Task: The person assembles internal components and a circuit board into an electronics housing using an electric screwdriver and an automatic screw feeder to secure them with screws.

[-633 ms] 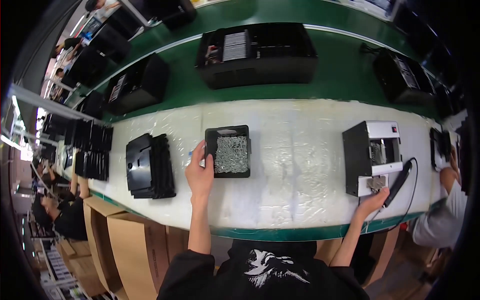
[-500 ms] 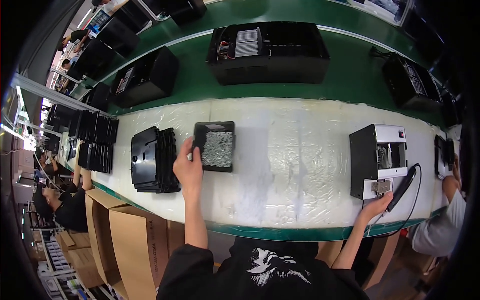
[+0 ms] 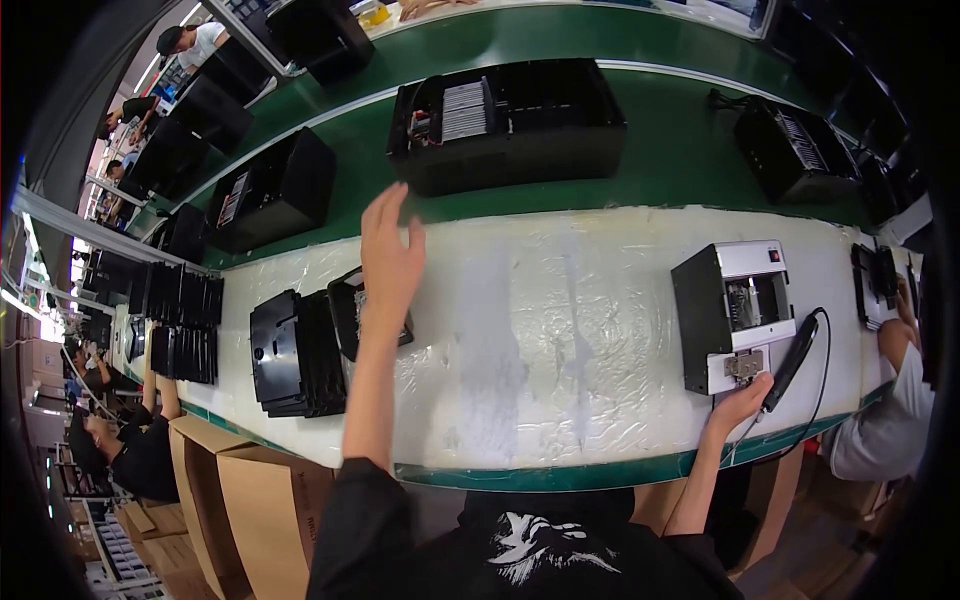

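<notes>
My left hand (image 3: 390,250) is raised over the white-covered bench, fingers stretched out and nothing in them. Beneath its wrist and forearm lies a black tray (image 3: 338,312), partly hidden, close against a stack of black plastic panels (image 3: 278,350). My right hand (image 3: 742,402) is closed around the lower end of a black corded electric screwdriver (image 3: 795,368). That hand is by the front metal block of a black and silver screw feeder (image 3: 703,325) with a red switch on top.
Behind the bench, black machine housings (image 3: 510,165) stand on a green conveyor (image 3: 350,215). More black panels (image 3: 185,345) are stacked at the far left. Cardboard boxes (image 3: 262,510) stand below the left front edge. Co-workers sit at both sides, one in a grey sleeve (image 3: 890,440).
My left hand has let go of the tray and moved up and forward. The tray is now farther left, against the panel stack. My right hand stays by the feeder with the screwdriver.
</notes>
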